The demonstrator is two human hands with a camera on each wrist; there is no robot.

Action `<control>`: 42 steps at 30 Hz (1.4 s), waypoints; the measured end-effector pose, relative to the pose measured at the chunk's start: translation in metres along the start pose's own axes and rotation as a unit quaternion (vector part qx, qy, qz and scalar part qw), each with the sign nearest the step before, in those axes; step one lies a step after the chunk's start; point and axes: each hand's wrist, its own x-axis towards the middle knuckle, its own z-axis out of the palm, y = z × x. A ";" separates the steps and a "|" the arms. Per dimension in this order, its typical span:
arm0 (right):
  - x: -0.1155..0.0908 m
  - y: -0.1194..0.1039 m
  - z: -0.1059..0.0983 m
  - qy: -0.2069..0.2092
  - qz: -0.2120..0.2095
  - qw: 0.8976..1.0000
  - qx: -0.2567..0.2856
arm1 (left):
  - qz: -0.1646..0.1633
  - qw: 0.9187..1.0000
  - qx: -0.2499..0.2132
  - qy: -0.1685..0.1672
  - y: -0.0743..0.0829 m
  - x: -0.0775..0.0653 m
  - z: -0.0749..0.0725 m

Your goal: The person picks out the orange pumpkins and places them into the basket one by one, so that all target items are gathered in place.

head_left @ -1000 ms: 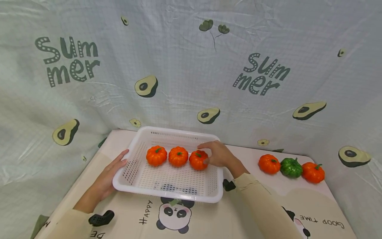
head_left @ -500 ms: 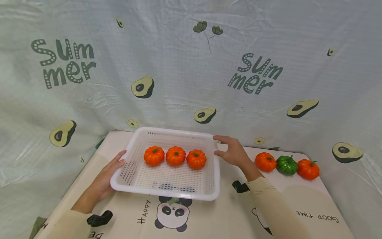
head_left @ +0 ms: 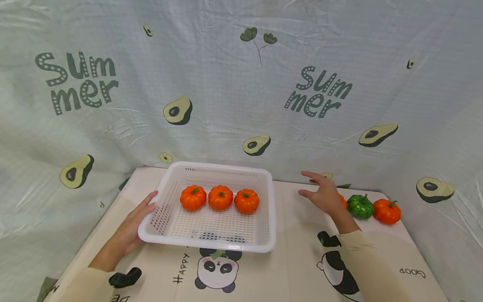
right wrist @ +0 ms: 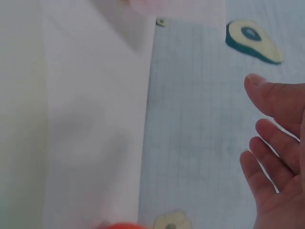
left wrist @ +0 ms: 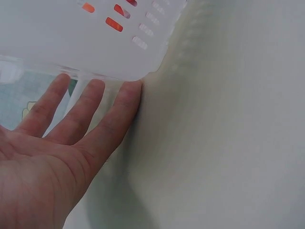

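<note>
A white plastic basket (head_left: 241, 248) stands left of the table's middle. Three orange toy pumpkins (head_left: 220, 198) lie in a row inside it. At the basket's left side is my left hand (head_left: 130, 226), its straight fingers touching the wall; the left wrist view shows the fingertips (left wrist: 129, 90) right at the basket's lower edge. My right hand (head_left: 325, 196) hangs over the table right of the basket, fingers spread and nothing held. It partly hides an orange pumpkin (head_left: 342, 200). Beside that one sit a green pumpkin (head_left: 360, 206) and another orange pumpkin (head_left: 387, 211).
A pale curtain (head_left: 222, 84) printed with avocados rises behind the table and at both sides. The printed tablecloth (head_left: 286, 260) carries panda pictures. Black wrist devices (head_left: 125, 277) sit at both cuffs.
My right hand has let go of the rightmost pumpkin in the basket, then moved out over the rim and right towards the other pumpkins. The left hand stays at the basket.
</note>
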 end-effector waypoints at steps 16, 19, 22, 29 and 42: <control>-0.020 0.039 -0.034 0.019 0.107 0.994 0.014 | 0.014 1.000 -0.001 -0.004 0.000 0.001 0.000; -0.024 0.048 -0.038 0.009 0.120 0.993 0.014 | 0.011 1.000 -0.004 -0.007 0.000 0.001 0.001; -0.028 0.056 -0.039 0.011 0.122 0.992 0.008 | 0.010 1.000 -0.005 -0.005 0.000 0.001 0.000; -0.034 0.072 -0.039 0.019 0.128 0.992 -0.012 | 0.007 1.000 -0.008 -0.002 0.000 0.000 0.000; -0.040 0.089 -0.031 -0.023 0.199 0.979 -0.022 | 0.002 1.000 -0.011 -0.002 0.001 0.000 -0.001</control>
